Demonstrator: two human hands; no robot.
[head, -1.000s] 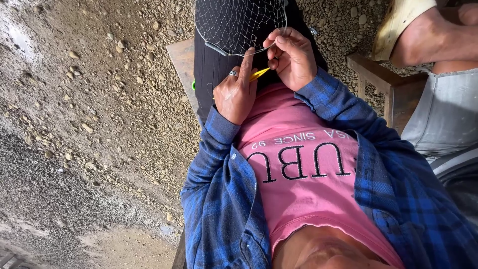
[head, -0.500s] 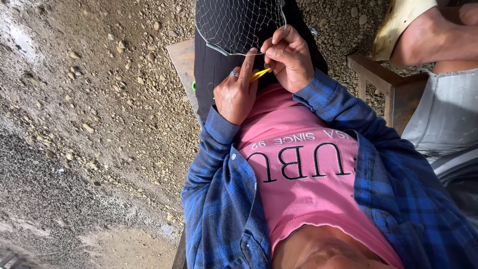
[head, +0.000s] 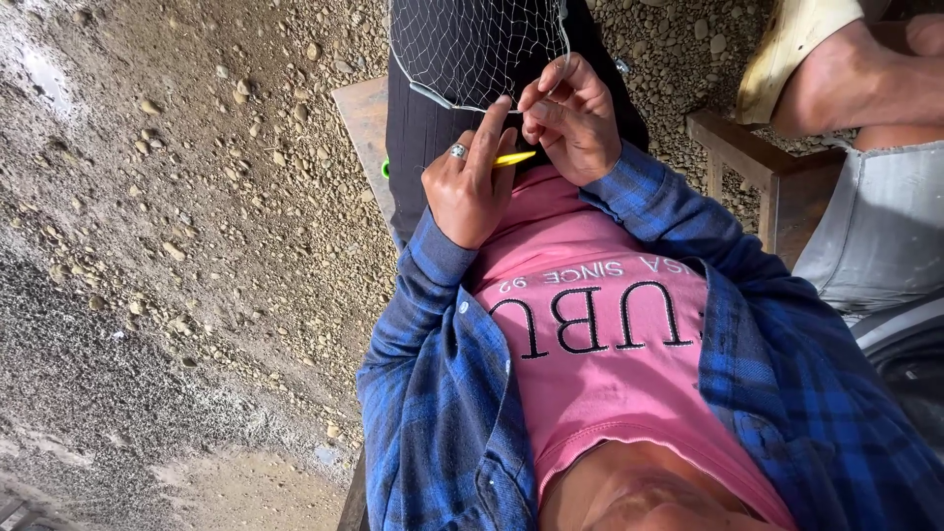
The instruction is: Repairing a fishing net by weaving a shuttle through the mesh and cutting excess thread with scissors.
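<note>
A fine white mesh net (head: 472, 44) with a thicker edge cord lies over my dark trousers. My left hand (head: 470, 182), with a ring on one finger, is closed around a slim yellow tool (head: 514, 157), and its index fingertip reaches up to the net's edge. My right hand (head: 578, 120) is just right of it and pinches the net's edge cord between its fingertips. The two hands almost touch, above my pink shirt and open blue plaid shirt.
I sit on a wooden plank seat (head: 362, 118) over gravelly dirt ground (head: 197, 226). Another person's sandalled foot (head: 792, 44) and leg in grey shorts (head: 880, 231) rest at the upper right, by a wooden frame (head: 747, 162). Something small and green (head: 385, 168) shows at my thigh.
My left index finger has stretched up to the net's edge. My right hand's fingers have shifted slightly on the cord. The net stays on my lap.
</note>
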